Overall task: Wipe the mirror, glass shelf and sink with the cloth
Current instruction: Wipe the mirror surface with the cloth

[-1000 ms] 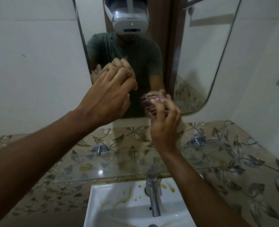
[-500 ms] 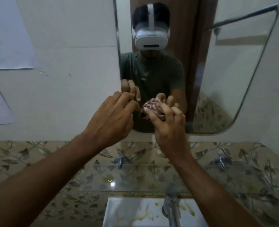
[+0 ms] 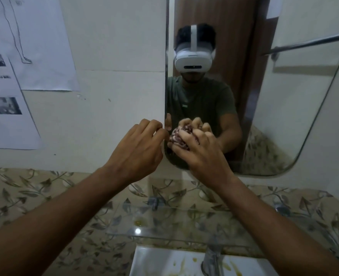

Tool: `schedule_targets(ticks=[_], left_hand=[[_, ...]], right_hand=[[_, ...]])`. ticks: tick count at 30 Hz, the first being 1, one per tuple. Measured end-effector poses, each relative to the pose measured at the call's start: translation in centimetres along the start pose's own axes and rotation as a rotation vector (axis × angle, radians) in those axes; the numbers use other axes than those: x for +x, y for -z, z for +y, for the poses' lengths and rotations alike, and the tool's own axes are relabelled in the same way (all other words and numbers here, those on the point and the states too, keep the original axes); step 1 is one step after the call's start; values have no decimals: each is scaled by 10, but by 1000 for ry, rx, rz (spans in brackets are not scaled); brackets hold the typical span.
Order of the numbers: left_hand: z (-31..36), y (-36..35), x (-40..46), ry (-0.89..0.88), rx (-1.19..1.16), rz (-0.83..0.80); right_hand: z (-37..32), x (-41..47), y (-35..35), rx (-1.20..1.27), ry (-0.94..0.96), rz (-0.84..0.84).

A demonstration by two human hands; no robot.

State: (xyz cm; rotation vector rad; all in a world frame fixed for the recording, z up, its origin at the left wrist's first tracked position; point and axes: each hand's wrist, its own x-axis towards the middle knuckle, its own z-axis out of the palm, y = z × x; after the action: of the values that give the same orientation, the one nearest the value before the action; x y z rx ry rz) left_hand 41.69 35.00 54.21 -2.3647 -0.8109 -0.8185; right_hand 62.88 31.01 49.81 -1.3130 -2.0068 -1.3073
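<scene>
Head view puts the bunched cloth (image 3: 178, 138) at frame centre, where I see my right hand (image 3: 201, 154) gripping it, fingers curled round it, pressing it against the lower left corner of the mirror (image 3: 296, 108). My left hand (image 3: 138, 152) sits just beside it with loosely curled fingers at the mirror's left edge, holding nothing. Below, the glass shelf (image 3: 164, 224) carries a yellowish spot, and the sink (image 3: 160, 263) at bottom centre shows yellow-brown stains beside the tap (image 3: 212, 259). Printed sheets (image 3: 15, 76) hang at upper left.
</scene>
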Motion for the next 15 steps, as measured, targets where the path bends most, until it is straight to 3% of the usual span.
schedule_targets(ticks=[5,11,15], left_hand=[[-9,9,6,123,-10,58],[-18,18,8,203,-4,78],[-22,19,7,179,20,63]], right_hand=[[3,34,11,-34,-48,20],[10,16,6,-44,286,-115],[34,59,24,-66,199,18]])
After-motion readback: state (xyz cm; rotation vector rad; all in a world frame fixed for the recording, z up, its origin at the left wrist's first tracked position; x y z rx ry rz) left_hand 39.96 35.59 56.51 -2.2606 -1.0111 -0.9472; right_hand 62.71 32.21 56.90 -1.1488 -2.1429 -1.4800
